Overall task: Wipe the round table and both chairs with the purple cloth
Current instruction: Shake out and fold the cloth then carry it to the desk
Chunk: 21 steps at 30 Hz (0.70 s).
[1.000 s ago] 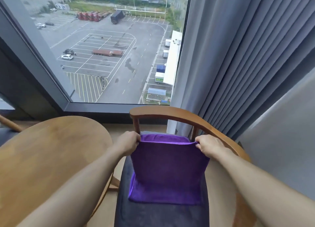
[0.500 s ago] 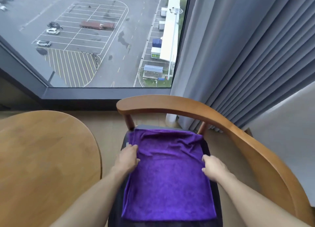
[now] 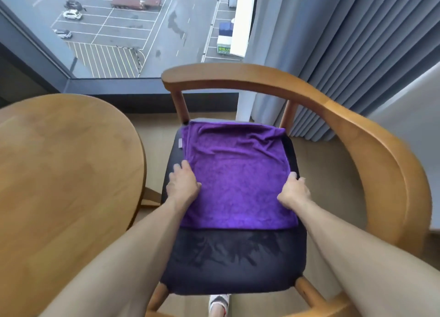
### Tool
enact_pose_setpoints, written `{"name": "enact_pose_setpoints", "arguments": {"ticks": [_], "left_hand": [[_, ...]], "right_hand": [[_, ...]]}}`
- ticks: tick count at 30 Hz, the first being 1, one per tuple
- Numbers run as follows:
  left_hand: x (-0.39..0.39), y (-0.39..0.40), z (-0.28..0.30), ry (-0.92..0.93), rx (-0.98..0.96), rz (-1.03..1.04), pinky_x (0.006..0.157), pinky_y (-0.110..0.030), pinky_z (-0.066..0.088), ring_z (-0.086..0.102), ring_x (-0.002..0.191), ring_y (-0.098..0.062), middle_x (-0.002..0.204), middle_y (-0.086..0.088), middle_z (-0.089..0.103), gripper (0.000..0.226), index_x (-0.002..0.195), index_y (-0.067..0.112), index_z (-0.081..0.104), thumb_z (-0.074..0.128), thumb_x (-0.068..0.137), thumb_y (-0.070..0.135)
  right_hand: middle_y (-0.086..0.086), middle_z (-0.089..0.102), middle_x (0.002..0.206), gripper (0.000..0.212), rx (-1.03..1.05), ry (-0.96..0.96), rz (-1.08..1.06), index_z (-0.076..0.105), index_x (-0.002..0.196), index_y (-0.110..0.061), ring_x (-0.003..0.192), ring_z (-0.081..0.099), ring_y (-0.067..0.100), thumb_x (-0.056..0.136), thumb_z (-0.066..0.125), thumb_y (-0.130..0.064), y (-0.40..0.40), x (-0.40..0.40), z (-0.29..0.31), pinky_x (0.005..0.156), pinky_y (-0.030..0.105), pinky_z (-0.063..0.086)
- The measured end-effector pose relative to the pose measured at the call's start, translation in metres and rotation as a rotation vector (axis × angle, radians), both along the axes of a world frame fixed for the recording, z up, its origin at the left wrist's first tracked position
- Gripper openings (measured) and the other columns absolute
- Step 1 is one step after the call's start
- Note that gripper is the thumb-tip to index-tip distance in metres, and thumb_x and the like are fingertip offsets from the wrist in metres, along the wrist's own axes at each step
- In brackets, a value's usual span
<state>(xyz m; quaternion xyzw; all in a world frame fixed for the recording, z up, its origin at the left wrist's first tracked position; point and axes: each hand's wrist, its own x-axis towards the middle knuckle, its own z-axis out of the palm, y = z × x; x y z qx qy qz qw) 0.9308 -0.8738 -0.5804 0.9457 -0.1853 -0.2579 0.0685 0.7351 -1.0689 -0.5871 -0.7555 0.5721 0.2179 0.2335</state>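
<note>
Purple cloth (image 3: 238, 173) spread flat over the rear part of the dark seat (image 3: 233, 262) of the wooden chair (image 3: 371, 154), rumpled along its far edge near the back posts, a small grey tag at its left edge. Front strip of the seat bare, streaked with darker damp-looking marks.

Left hand (image 3: 183, 185) on the cloth's left edge, fingers (image 3: 184, 167) fairly straight and close together, pressing down on cloth and seat; thumb toward the cloth's middle. Right hand (image 3: 294, 190) at the cloth's right edge, fingers curled over and gripping that edge, tips hidden beyond the knuckles. Both forearms reaching in from the bottom corners.

Round table (image 3: 62, 173) just left of the chair, wooden top, close beside the seat but apart from it. Curved backrest and armrest wrapping round the far and right sides of the seat. Grey curtain (image 3: 345, 42) hanging behind the chair on the right. Window (image 3: 133, 28) beyond, car park with a few vehicles far below. Sandalled foot (image 3: 217, 304) on the floor under the seat's front edge.
</note>
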Motion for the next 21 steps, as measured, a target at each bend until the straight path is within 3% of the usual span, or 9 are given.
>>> {"name": "enact_pose_setpoints", "arguments": {"ticks": [2, 5, 8, 12, 14, 15, 17, 19, 21], "left_hand": [[-0.021, 0.014, -0.004, 0.046, 0.038, 0.2, 0.102, -0.049, 0.045, 0.048, 0.129, -0.039, 0.14, -0.017, 0.044, 0.068, 0.136, 0.007, 0.037, 0.075, 0.086, 0.034], [-0.038, 0.03, -0.015, 0.119, 0.054, 0.357, 0.102, -0.047, 0.045, 0.051, 0.129, -0.04, 0.14, -0.02, 0.049, 0.07, 0.137, 0.003, 0.038, 0.076, 0.086, 0.032], [-0.041, 0.037, -0.016, 0.149, 0.038, 0.36, 0.099, -0.042, 0.048, 0.057, 0.123, -0.039, 0.134, -0.022, 0.058, 0.048, 0.131, -0.001, 0.053, 0.066, 0.091, 0.021], [-0.045, 0.045, 0.003, 0.188, -0.006, 0.306, 0.097, -0.041, 0.049, 0.059, 0.119, -0.04, 0.13, -0.023, 0.061, 0.035, 0.123, -0.002, 0.062, 0.053, 0.095, 0.017], [-0.048, 0.048, 0.018, 0.182, -0.055, 0.343, 0.096, -0.042, 0.05, 0.06, 0.116, -0.042, 0.127, -0.024, 0.062, 0.032, 0.121, -0.003, 0.062, 0.051, 0.095, 0.013], [-0.052, 0.049, 0.026, 0.189, -0.081, 0.357, 0.093, -0.043, 0.053, 0.063, 0.111, -0.042, 0.123, -0.024, 0.063, 0.028, 0.117, -0.004, 0.062, 0.051, 0.095, 0.01], [-0.058, 0.054, 0.041, 0.255, -0.142, 0.439, 0.073, -0.047, 0.061, 0.068, 0.081, -0.039, 0.101, -0.023, 0.063, 0.01, 0.096, -0.001, 0.061, 0.051, 0.094, 0.001], [-0.065, 0.064, 0.056, 0.339, -0.143, 0.552, 0.052, -0.035, 0.055, 0.054, 0.055, -0.024, 0.079, -0.016, 0.054, 0.013, 0.083, 0.004, 0.054, 0.05, 0.094, -0.002], [-0.07, 0.076, 0.071, 0.4, -0.112, 0.582, 0.048, -0.024, 0.042, 0.04, 0.05, -0.017, 0.068, -0.009, 0.045, 0.018, 0.081, 0.009, 0.049, 0.049, 0.095, -0.002]], "right_hand": [[0.017, 0.044, 0.138, 0.059, 0.013, 0.025, -0.178, 0.035, 0.136, -0.005, 0.123, 0.054, 0.037, 0.085, 0.064, -0.012, 0.011, -0.015, -0.007, 0.098, 0.04, 0.047], [0.017, 0.054, 0.132, 0.054, 0.046, 0.058, -0.227, 0.047, 0.133, -0.001, 0.115, 0.062, 0.035, 0.085, 0.068, -0.017, 0.018, -0.034, -0.014, 0.095, 0.04, 0.053], [0.016, 0.063, 0.127, 0.038, 0.056, 0.053, -0.155, 0.061, 0.124, -0.002, 0.114, 0.063, 0.032, 0.089, 0.066, -0.017, 0.02, -0.038, -0.01, 0.089, 0.031, 0.05], [0.018, 0.062, 0.128, 0.036, 0.052, 0.003, -0.139, 0.061, 0.125, 0.0, 0.116, 0.062, 0.033, 0.092, 0.063, -0.014, 0.023, -0.041, 0.01, 0.09, 0.031, 0.05], [0.019, 0.065, 0.12, 0.03, 0.072, -0.045, -0.17, 0.063, 0.119, 0.001, 0.105, 0.066, 0.034, 0.091, 0.063, -0.012, 0.025, -0.044, 0.025, 0.081, 0.033, 0.053], [0.02, 0.067, 0.112, 0.023, 0.102, -0.078, -0.211, 0.064, 0.112, 0.001, 0.093, 0.069, 0.034, 0.091, 0.061, -0.008, 0.025, -0.047, 0.032, 0.071, 0.035, 0.056], [0.019, 0.067, 0.09, 0.008, 0.222, -0.112, -0.349, 0.062, 0.096, 0.001, 0.064, 0.065, 0.03, 0.091, 0.059, -0.003, 0.028, -0.056, 0.047, 0.055, 0.033, 0.055], [0.014, 0.058, 0.075, 0.009, 0.397, -0.045, -0.419, 0.055, 0.086, -0.002, 0.057, 0.058, 0.022, 0.093, 0.059, -0.005, 0.032, -0.068, 0.059, 0.059, 0.029, 0.053], [0.011, 0.052, 0.072, 0.014, 0.444, -0.034, -0.428, 0.054, 0.083, -0.004, 0.056, 0.055, 0.019, 0.093, 0.062, -0.007, 0.034, -0.078, 0.069, 0.062, 0.026, 0.055]]}}
